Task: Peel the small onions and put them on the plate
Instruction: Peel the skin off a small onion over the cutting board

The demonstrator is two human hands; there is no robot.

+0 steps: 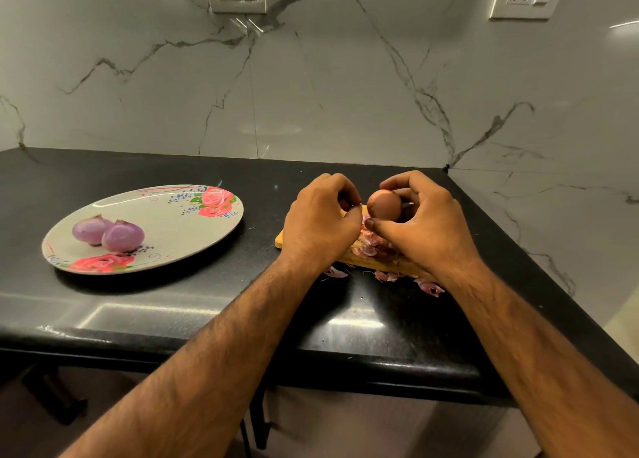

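Right hand (422,226): grip closed round brown unpeeled onion (383,208), held up above board (281,240). Left hand (321,222): fingers curled, tips just beside onion; can't tell if grip pinches anything. Two peeled onions (91,229), purple, touching each other, on near-left part of flowered plate (207,229). Plate left of board, apart, on black surface (138,312). Peel scraps (377,245) on board, some over near edge on surface.
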